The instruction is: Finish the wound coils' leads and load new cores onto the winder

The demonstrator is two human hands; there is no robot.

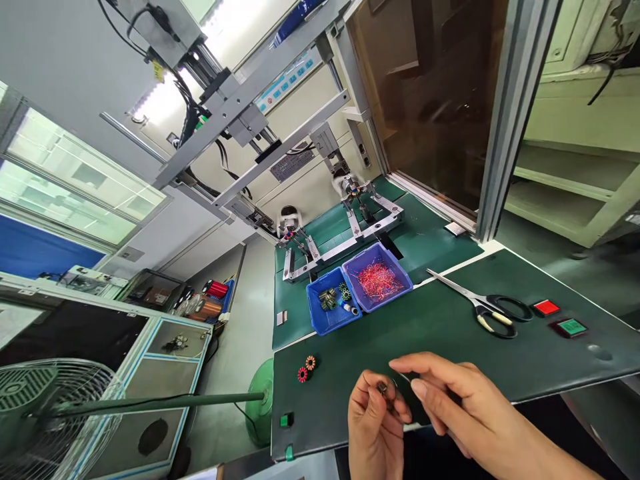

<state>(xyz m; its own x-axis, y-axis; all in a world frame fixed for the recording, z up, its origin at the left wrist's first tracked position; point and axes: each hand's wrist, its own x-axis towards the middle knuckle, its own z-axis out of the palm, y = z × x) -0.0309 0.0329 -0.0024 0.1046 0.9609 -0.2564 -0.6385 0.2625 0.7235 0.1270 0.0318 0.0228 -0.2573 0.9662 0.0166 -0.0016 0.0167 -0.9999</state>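
My left hand (375, 420) is at the near edge of the green bench (450, 327), fingers curled and pinching a small dark ring-shaped part (383, 386). My right hand (450, 400) lies just right of it, fingers stretched toward that part and almost touching it; nothing shows in its grasp. Two small wound coils, one red (303, 374) and one orange (311, 362), lie on the bench to the left of my hands.
Two blue bins sit farther back: one (330, 307) with several coil parts, one (377, 277) full of red wire pieces. Scissors (487, 308) lie to the right, near a red button (546, 307) and a green button (571, 327). A winding machine (345, 213) stands behind; a fan (50, 413) at left.
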